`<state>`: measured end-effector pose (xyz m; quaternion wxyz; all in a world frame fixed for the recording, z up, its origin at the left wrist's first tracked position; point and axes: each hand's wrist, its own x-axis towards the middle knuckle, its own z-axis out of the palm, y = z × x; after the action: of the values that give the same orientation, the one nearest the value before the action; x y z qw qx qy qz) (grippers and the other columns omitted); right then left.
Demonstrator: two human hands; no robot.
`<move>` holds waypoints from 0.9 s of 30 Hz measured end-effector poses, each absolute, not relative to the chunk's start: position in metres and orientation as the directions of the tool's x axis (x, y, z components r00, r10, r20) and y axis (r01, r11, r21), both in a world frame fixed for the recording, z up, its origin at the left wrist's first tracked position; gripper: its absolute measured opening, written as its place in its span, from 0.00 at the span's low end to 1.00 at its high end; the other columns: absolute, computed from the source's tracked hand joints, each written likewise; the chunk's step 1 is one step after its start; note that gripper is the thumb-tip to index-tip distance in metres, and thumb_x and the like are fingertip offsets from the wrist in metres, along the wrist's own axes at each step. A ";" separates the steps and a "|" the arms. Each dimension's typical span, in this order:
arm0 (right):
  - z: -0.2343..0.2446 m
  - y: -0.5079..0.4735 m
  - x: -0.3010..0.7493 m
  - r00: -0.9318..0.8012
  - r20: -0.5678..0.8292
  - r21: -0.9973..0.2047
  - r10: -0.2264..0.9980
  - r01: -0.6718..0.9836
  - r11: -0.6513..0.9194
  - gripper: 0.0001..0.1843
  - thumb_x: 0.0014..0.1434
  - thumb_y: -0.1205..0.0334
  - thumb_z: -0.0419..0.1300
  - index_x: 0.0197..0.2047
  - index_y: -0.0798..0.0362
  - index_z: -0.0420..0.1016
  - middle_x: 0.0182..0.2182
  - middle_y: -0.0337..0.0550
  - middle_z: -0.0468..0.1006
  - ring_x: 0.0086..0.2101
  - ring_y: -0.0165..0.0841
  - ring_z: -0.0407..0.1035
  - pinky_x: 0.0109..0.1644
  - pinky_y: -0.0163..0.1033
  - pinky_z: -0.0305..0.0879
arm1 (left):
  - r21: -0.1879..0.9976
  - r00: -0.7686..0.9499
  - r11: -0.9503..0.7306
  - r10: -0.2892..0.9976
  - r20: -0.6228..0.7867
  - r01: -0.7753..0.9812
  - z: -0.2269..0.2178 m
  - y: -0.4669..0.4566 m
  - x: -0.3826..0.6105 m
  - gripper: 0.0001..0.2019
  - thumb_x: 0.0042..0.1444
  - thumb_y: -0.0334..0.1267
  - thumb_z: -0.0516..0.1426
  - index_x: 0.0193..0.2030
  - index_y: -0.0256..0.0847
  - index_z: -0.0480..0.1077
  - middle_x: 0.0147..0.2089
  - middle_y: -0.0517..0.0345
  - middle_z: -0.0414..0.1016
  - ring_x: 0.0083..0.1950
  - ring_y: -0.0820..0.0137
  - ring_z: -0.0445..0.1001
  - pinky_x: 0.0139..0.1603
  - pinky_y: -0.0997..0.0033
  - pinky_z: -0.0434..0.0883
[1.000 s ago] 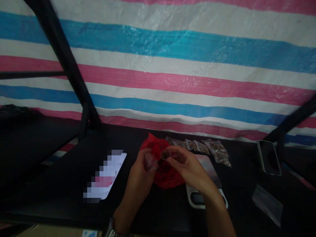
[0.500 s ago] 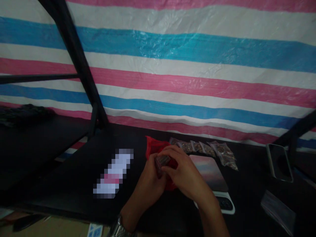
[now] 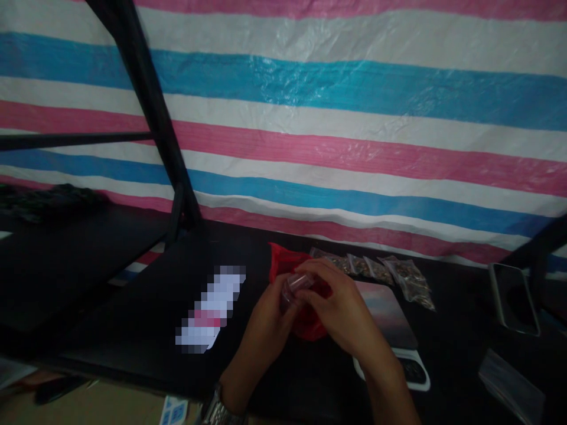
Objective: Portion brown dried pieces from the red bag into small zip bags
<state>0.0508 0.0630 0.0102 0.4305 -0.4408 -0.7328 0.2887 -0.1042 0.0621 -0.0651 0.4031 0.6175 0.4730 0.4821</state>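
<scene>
My left hand point(image 3: 268, 319) has its fingers curled round a small clear plastic bag point(image 3: 297, 284). From the other side my right hand point(image 3: 339, 298) pinches the upper part of the same bag; its exact fingertip hold is partly hidden. Directly under and behind both hands lies a red plastic bag point(image 3: 283, 260), its mouth spread and its contents hidden from me. Beside my right forearm sits a small digital scale point(image 3: 390, 316) with a shiny square plate and a white body. Behind it, several filled zip bags point(image 3: 410, 277) with small brownish pieces lie in a row.
A loose clear bag point(image 3: 509, 383) lies at the right, near a phone point(image 3: 514, 298) tilted against a dark support. Left of my hands is a blurred-out pale sheet point(image 3: 212, 310). A black frame post point(image 3: 153, 112) rises at the left before a striped tarp point(image 3: 336, 141).
The clear bag between my hands has turned and its upper part now looks rounder and more open. My view has shifted slightly, so everything sits a little further right.
</scene>
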 end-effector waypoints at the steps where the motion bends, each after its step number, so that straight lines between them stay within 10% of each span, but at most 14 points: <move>1: 0.010 0.063 0.052 -0.228 0.389 -0.804 0.893 0.390 0.450 0.19 0.59 0.77 0.61 0.47 0.46 0.81 0.48 0.38 0.82 0.51 0.34 0.75 0.61 0.40 0.66 | 0.965 0.094 -0.206 0.977 0.192 0.163 -0.063 0.061 -0.103 0.18 0.65 0.42 0.60 0.60 0.46 0.70 0.59 0.51 0.80 0.58 0.58 0.79 0.61 0.57 0.72; 8: -0.007 0.072 0.080 -0.141 0.285 -0.810 0.948 0.494 0.316 0.22 0.59 0.74 0.63 0.55 0.47 0.81 0.52 0.44 0.80 0.51 0.39 0.77 0.60 0.44 0.70 | 0.980 -0.039 -0.102 0.993 0.110 0.170 -0.052 0.061 -0.106 0.14 0.62 0.50 0.62 0.47 0.45 0.69 0.39 0.59 0.78 0.40 0.64 0.78 0.43 0.65 0.73; 14: -0.035 0.079 0.086 -0.163 0.057 -0.590 0.985 0.790 0.165 0.24 0.52 0.83 0.60 0.47 0.51 0.83 0.54 0.48 0.80 0.53 0.44 0.75 0.61 0.48 0.68 | 0.987 -0.159 -0.079 0.982 0.101 0.138 -0.052 0.063 -0.098 0.11 0.47 0.33 0.61 0.37 0.44 0.67 0.32 0.64 0.72 0.33 0.68 0.73 0.36 0.70 0.69; 27: -0.034 0.080 0.063 -0.224 0.077 -0.630 0.972 0.744 0.221 0.36 0.49 0.87 0.54 0.57 0.53 0.80 0.59 0.51 0.77 0.62 0.41 0.70 0.69 0.47 0.62 | 0.929 -0.270 -0.083 0.963 -0.019 -0.361 -0.035 0.060 -0.097 0.14 0.37 0.32 0.62 0.32 0.44 0.64 0.27 0.70 0.65 0.28 0.75 0.63 0.30 0.76 0.64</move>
<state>0.0630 0.0795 -0.0343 0.2371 -0.5760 -0.7446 0.2399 -0.0972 0.0599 -0.0350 0.5044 0.3328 0.4518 0.6563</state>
